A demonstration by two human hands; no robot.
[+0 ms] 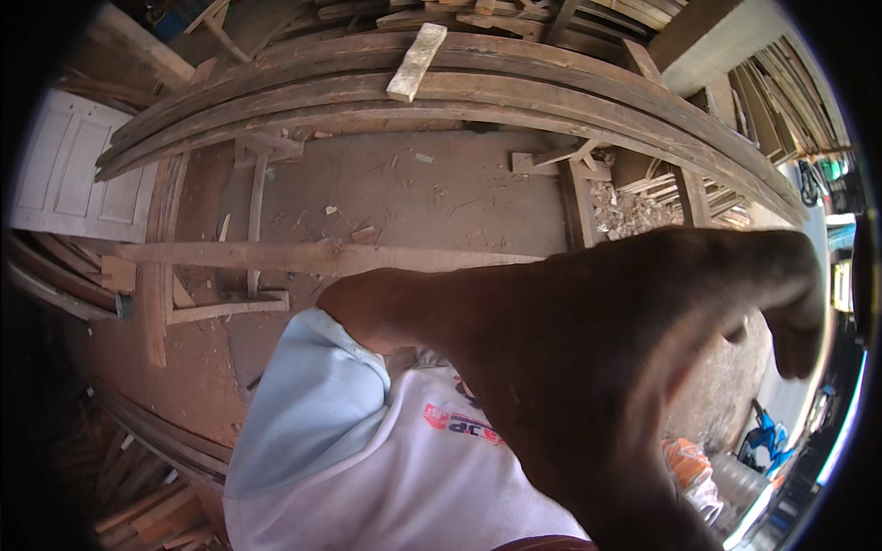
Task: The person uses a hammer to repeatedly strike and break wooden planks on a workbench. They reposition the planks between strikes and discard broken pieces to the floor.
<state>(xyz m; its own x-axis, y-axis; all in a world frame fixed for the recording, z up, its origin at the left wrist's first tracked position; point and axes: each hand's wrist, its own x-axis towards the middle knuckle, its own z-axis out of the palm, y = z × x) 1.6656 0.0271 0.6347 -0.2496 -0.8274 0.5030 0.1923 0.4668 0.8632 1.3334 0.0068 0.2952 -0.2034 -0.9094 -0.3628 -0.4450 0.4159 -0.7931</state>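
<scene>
My left hand [588, 358] is very close to the view and fills much of the right half. Its bare forearm comes out of a pale blue sleeve [308, 395] and crosses toward the right. Thumb and fingers are spread wide apart, the thumb pointing down and the fingers bending over at the right. Nothing shows in its grasp. Behind the hand lies a long wooden board [340, 258], partly hidden by it. My right hand is not in sight.
Long timber planks [514, 90] rest across wooden trestles, with a short pale wood piece [418, 62] on top. A white panelled door [83, 170] leans at left. Wood offcuts [165, 519] lie at lower left, and an orange-and-white bag [691, 473] sits at lower right.
</scene>
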